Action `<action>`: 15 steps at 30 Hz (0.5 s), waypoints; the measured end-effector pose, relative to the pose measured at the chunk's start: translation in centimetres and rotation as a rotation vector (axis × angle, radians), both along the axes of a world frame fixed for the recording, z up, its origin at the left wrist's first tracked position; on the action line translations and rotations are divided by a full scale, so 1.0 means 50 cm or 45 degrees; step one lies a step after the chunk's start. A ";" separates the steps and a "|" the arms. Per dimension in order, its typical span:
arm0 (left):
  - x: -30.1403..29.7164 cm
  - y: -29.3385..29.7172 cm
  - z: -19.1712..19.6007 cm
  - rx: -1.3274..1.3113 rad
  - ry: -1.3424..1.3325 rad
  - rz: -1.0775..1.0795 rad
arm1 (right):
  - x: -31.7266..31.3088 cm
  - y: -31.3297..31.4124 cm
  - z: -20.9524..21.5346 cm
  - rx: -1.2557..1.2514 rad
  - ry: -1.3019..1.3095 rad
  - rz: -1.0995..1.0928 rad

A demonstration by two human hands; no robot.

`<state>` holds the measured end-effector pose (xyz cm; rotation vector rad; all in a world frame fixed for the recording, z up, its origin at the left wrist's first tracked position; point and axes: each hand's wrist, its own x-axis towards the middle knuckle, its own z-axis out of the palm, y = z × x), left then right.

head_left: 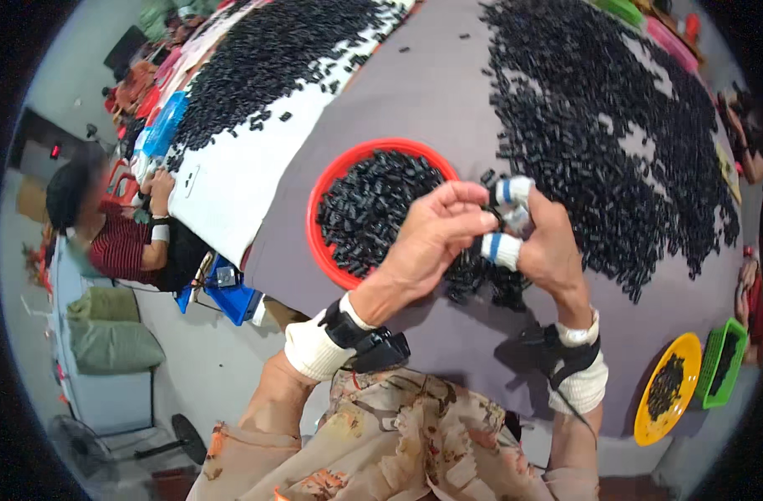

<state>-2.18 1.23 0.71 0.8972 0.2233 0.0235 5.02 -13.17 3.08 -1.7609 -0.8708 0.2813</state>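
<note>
Above the round red bowl (319, 219), both hands' grip (491, 224) pinching one small black plastic piece (496, 219).

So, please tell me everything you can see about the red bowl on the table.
The red bowl is round and shallow, plastic by its look, with a plain smooth rim. It stands flat on the grey table and is filled almost to the rim with small black parts. The left hand hides its near right edge; whether the hand touches it cannot be told.
</note>
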 end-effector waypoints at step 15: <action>-0.052 0.005 0.036 -0.097 -0.057 -0.028 | -0.050 0.011 0.034 -0.034 -0.057 -0.032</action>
